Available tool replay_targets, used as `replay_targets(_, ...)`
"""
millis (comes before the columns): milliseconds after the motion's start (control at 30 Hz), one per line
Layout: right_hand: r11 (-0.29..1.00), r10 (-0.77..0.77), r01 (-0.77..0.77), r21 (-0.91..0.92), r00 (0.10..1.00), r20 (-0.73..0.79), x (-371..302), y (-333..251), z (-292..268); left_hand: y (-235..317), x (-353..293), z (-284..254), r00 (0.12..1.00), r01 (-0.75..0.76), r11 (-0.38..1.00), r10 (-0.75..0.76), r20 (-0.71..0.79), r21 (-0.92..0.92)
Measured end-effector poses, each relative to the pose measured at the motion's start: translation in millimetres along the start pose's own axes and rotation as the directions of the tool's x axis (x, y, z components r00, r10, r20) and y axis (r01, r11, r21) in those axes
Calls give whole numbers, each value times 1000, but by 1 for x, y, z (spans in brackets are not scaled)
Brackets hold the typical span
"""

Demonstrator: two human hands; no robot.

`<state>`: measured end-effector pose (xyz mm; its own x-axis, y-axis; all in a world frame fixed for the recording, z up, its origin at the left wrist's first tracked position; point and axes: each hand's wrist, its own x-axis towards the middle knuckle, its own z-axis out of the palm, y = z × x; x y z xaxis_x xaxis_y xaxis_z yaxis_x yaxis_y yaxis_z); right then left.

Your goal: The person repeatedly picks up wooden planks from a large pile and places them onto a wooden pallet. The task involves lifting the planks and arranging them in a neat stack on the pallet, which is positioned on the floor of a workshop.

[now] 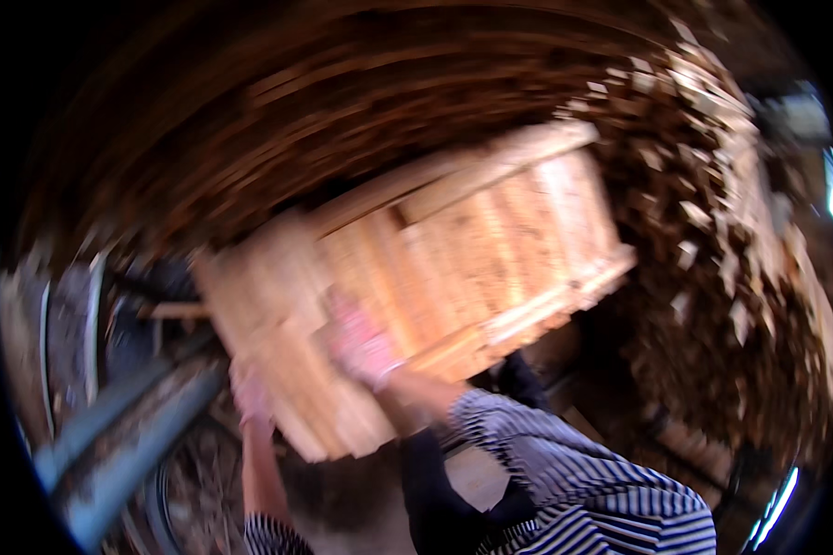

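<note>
Several pale boards (pixel 268 314) lie side by side at an angle in front of me, over the left end of a larger stack of planks (pixel 509 231). My left hand (pixel 250 388), in a pinkish glove, is closed on their left edge. My right hand (pixel 361 340), gloved in pink and white, is at their right edge and appears to grip them from that side. Motion blurs both hands, and the fingertips are hard to make out. Strips of wood run along the far and near sides of the plank stack.
A high pile of dark-edged boards (pixel 342 83) rises behind the stack. More piled wood with jagged, pale ends (pixel 703 213) stands on the right. Blue metal rails (pixel 148 444) run along the lower left. My legs are below the stack.
</note>
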<state>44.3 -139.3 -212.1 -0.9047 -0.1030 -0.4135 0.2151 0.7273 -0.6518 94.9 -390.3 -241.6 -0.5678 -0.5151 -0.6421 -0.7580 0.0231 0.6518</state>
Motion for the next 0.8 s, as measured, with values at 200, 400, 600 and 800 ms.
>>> replay_targets(200, 974, -92, 47, 222, 976, 197, -10, 20, -18, -18, 6, -10, 994, 19, 995, -29, 106, 98)
replay_targets(400, 935, -24, 22, 354, 1000, 2, -34, 51, -69, 22, 0, -15, 938, 223, 830, -40, -345, 512)
replay_targets(600, 894, 219, -104, 435, 950, -224, -92, 201, -238, 94, -81, 132, 915, -278, 612, 402, 12, 740)
replay_targets(800, 979, 201, -99, 179, 632, -748, -99, 349, -530, 224, -238, 444, 648, -756, 522, 510, 566, 395)
